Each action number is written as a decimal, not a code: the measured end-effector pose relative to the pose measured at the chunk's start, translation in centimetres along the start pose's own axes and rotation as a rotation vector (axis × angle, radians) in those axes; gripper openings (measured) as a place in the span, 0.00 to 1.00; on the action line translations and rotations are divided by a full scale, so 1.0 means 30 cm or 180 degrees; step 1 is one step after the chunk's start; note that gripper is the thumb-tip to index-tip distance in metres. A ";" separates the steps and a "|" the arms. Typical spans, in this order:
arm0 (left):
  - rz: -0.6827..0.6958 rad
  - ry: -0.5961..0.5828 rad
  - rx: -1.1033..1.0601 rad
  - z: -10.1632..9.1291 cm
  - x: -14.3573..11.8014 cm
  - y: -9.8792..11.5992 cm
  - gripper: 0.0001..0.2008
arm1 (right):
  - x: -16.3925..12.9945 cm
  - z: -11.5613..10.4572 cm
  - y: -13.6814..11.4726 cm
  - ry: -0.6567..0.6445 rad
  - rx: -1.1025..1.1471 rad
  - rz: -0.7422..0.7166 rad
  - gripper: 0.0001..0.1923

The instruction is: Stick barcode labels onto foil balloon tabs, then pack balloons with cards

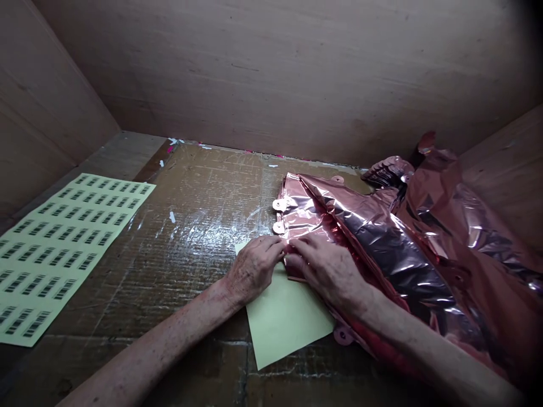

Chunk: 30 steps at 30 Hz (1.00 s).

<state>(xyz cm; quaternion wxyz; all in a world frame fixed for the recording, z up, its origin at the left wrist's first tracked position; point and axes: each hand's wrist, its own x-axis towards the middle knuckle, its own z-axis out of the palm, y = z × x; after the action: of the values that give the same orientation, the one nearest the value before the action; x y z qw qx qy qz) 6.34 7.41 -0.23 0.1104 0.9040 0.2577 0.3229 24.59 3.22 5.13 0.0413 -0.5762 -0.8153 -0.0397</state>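
Note:
A stack of flat, shiny rose-pink foil balloons (365, 226) with small holed tabs lies right of centre. My left hand (257, 265) is closed, its fingertips pinched together at the left edge of the stack. Close beside it, my right hand (326, 271) has its fingers curled over the same corner of foil. The fingertips of both hands nearly meet, and what lies between them is partly hidden. Under both hands is a pale yellow-green sheet (284, 328), partly covered by the foil.
A sheet of barcode stickers (63, 237) lies at the left. Brown cardboard covered with glossy tape (199, 226) forms the work surface. Wooden panels (263, 73) rise behind and at both sides. More crumpled foil (458, 209) is heaped against the right panel. White and pink scraps lie along the back edge.

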 end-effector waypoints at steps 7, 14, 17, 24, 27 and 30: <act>-0.0270 -0.0065 -0.0175 -0.035 0.043 0.011 0.08 | -0.008 0.028 -0.008 0.0270 0.0076 -0.0141 0.08; -0.0519 -0.0108 -0.0731 -0.060 0.084 0.003 0.10 | 0.017 -0.034 0.122 -0.0269 0.2596 0.0480 0.19; -0.0584 -0.0085 -0.0798 -0.066 0.104 0.005 0.09 | 0.017 -0.030 0.116 -0.0267 0.2572 0.0534 0.15; -0.0669 -0.0079 -0.0873 -0.083 0.100 0.003 0.11 | 0.012 -0.026 0.119 0.0093 0.3073 0.0833 0.19; -0.0712 -0.0084 -0.0780 -0.086 0.103 0.002 0.09 | 0.013 -0.046 0.144 -0.0210 0.3314 0.0934 0.20; -0.0760 0.0000 -0.0545 -0.079 0.121 0.008 0.09 | 0.020 -0.052 0.141 -0.0279 0.3057 0.0906 0.18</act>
<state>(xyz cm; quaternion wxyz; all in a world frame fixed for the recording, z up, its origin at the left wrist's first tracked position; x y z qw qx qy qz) 7.31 9.22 3.60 0.2248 0.8542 0.3349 0.3282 28.40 5.01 6.81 0.2725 -0.5989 -0.6558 0.3703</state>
